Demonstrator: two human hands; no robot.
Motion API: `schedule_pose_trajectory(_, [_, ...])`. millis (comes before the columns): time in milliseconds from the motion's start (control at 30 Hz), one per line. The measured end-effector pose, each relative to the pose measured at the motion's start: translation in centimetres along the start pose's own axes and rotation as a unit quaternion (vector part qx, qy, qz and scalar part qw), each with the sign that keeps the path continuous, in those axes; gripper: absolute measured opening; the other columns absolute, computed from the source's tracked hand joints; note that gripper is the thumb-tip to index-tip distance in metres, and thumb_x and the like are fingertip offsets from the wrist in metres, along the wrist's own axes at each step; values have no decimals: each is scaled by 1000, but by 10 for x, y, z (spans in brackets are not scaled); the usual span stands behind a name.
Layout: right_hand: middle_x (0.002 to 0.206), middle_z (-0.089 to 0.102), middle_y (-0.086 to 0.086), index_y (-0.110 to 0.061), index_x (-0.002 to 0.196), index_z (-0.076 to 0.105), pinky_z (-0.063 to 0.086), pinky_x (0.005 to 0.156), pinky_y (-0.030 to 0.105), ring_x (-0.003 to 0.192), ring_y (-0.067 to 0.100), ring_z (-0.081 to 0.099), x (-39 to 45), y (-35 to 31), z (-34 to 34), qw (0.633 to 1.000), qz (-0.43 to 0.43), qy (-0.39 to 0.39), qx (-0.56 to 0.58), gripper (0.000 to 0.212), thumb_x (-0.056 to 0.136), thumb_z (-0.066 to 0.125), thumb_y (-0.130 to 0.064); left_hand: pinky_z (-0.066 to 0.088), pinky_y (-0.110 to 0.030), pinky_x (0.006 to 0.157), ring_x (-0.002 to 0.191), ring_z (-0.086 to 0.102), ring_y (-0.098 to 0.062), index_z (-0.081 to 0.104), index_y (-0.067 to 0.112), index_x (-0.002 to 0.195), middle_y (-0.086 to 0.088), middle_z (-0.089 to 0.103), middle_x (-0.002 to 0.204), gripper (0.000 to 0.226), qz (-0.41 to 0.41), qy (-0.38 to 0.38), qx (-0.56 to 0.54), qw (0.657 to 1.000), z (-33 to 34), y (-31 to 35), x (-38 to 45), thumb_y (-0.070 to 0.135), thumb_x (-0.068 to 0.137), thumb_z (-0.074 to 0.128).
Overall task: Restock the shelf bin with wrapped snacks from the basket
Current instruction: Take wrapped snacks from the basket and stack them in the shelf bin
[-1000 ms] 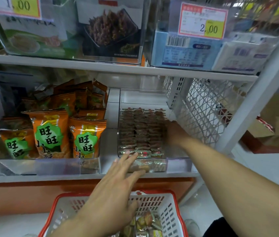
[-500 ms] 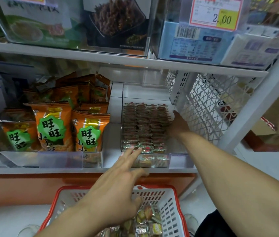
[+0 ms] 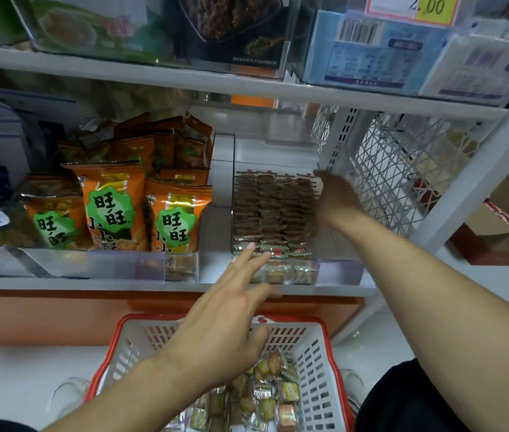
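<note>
Right hand (image 3: 337, 199) reached deeper.

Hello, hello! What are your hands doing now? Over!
Left hand open, reaching for bin. Right hand against snack rows, grip unclear. Basket holds more snacks. Nothing blocking.

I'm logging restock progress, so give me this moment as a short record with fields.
bin: clear shelf bin, rows of wrapped snacks filling it
left hand: left hand open, fingers stretched toward the bin front
right hand: right hand against the rows' right side; grip unclear
basket: red basket below, wrapped snacks remaining inside
</note>
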State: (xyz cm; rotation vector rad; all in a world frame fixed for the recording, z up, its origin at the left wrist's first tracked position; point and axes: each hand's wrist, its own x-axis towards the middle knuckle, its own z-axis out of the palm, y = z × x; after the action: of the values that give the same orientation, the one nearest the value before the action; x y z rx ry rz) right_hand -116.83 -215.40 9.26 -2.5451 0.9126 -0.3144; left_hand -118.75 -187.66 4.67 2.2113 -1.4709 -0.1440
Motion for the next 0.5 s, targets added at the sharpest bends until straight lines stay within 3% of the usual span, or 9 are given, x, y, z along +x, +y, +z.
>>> schedule_pose_trajectory(67, [131, 62, -2, -22, 130, 61, 52, 100, 34, 115, 16, 61, -18, -15, -11, 985, -93, 127, 73, 56, 85, 56, 12, -1, -17, 117, 154, -4, 4, 60, 40, 125, 20, 27, 162, 32, 26, 39, -1, 999, 9, -2, -10, 38, 94, 66])
schedule_pose_trajectory(100, [116, 68, -3, -19, 115, 68, 55, 90, 30, 101, 11, 63, -33, -24, -15, 959, -179, 186, 116, 47, 83, 52, 11, 7, -18, 120, 153, 9, 3, 62, 39, 122, 20, 37, 156, 30, 29, 45, -6, 999, 15, -4, -15, 38, 93, 66])
schedule_pose_trajectory(133, [100, 69, -4, -15, 100, 71, 53, 82, 26, 90, 10, 62, -50, -32, -15, 924, -274, 219, 149, 38, 80, 51, 11, 16, -19, 123, 149, 21, 2, 62, 38, 123, 20, 44, 150, 31, 21, 29, -10, 999, 23, -6, -21, 38, 92, 65])
schedule_pose_trajectory(200, [80, 63, -4, -11, 80, 67, 46, 72, 21, 76, 12, 56, -88, -40, 2, 870, -420, 204, 157, 27, 74, 50, 10, 35, -29, 118, 138, 37, -5, 59, 36, 129, 16, 51, 143, 38, -37, -88, -15, 995, 43, -16, -35, 40, 92, 65])
schedule_pose_trajectory(267, [79, 63, 0, -12, 80, 65, 47, 70, 29, 77, 20, 57, -127, -33, 42, 875, -469, 75, 96, 22, 73, 53, 4, 41, -36, 112, 136, 46, -16, 55, 34, 135, 8, 52, 146, 45, -126, -241, -16, 962, 67, -32, -55, 38, 92, 64])
schedule_pose_trajectory(333, [93, 67, 1, -19, 93, 64, 52, 73, 38, 89, 24, 61, -164, -11, 93, 888, -432, -150, -47, 23, 77, 57, -3, 41, -36, 112, 138, 46, -24, 52, 28, 141, -1, 48, 152, 50, -194, -371, -3, 908, 94, -53, -83, 32, 93, 64])
schedule_pose_trajectory(400, [108, 66, 1, -25, 104, 63, 54, 82, 41, 102, 24, 61, -192, 26, 142, 860, -324, -350, -181, 27, 84, 58, -7, 44, -37, 110, 138, 48, -29, 43, 20, 150, -8, 45, 156, 57, -240, -464, 20, 853, 120, -73, -112, 27, 96, 62])
schedule_pose_trajectory(433, [112, 66, 2, -25, 109, 63, 53, 87, 41, 107, 25, 60, -203, 47, 164, 850, -259, -410, -207, 28, 87, 57, -9, 46, -37, 108, 137, 50, -30, 37, 17, 154, -11, 46, 156, 61, -255, -494, 31, 831, 131, -82, -124, 25, 98, 60])
schedule_pose_trajectory(500, [120, 65, 6, -21, 120, 62, 51, 95, 41, 112, 27, 60, -221, 83, 198, 853, -135, -460, -208, 33, 90, 56, -8, 44, -36, 111, 140, 48, -30, 27, 14, 159, -13, 41, 159, 67, -279, -517, 19, 809, 146, -95, -138, 23, 100, 58])
